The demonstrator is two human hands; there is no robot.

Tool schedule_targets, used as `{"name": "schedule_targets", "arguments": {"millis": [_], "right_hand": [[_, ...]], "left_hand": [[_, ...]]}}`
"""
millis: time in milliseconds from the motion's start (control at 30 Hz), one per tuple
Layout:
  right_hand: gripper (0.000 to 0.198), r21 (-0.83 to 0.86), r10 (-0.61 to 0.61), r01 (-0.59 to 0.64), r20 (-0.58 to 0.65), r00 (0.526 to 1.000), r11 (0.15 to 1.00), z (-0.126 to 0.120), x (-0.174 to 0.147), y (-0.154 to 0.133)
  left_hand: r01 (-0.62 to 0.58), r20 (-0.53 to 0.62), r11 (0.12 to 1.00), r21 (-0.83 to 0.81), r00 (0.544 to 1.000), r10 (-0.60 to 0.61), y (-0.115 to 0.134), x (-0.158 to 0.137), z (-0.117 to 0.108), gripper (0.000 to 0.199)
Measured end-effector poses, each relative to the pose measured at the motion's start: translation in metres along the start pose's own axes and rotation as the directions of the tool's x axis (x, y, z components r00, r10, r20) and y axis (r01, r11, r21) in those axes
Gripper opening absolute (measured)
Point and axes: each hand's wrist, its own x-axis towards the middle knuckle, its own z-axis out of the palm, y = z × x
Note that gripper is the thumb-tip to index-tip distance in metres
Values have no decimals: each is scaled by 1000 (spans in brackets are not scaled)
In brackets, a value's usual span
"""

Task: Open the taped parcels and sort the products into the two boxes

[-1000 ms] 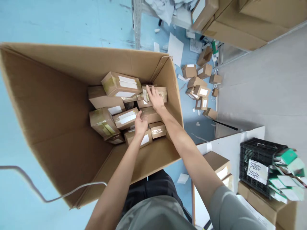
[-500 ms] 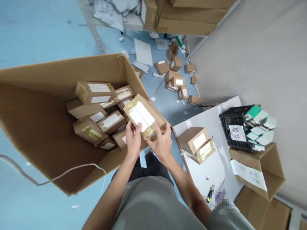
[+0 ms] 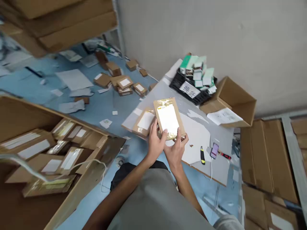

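Observation:
Between both hands is a small brown cardboard box [image 3: 169, 118] with a white label and shiny clear tape on its upper face. My left hand [image 3: 154, 142] grips its lower left edge, thumb on the label. My right hand [image 3: 177, 147] is wrapped round the lower right corner. Behind it, another labelled carton [image 3: 143, 123] rests on the white-topped table [image 3: 196, 137], partly hidden by the held box and my left hand. At lower left, a large open carton [image 3: 96, 179] contains several taped, labelled boxes [image 3: 70, 159].
On the table are a black crate [image 3: 178, 82] of green-and-white boxes, an open carton [image 3: 236, 99], a yellow-and-black box cutter [image 3: 202, 155] and a phone [image 3: 214, 150] on a cable. Small boxes [image 3: 124, 83] and paper [image 3: 74, 79] litter the blue floor. Stacked cartons [image 3: 266, 156] stand right.
My view has swung right, from the large carton to the table. Both hands have carried the held box away from over the large carton's edge to above the table's near side.

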Motion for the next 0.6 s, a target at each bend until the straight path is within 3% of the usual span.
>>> {"name": "schedule_targets", "arguments": {"millis": [133, 267, 433, 533, 600], "right_hand": [[95, 41, 174, -171, -81, 981, 984, -17, 2, 74], [96, 91, 286, -282, -36, 957, 955, 9, -11, 122], [90, 125, 335, -366, 217, 917, 922, 51, -33, 149], [76, 91, 258, -300, 315, 913, 950, 54, -44, 154], [66, 66, 185, -214, 294, 938, 975, 49, -45, 151]], "left_hand": [[-32, 200, 995, 99, 980, 12, -27, -11, 92, 80], [-19, 333, 977, 212, 941, -54, -72, -10, 133, 82], [67, 350, 956, 287, 921, -170, -124, 4, 131, 88], [132, 297, 946, 295, 929, -222, -139, 0, 109, 82], [142, 282, 947, 287, 932, -226, -141, -10, 86, 73]]}}
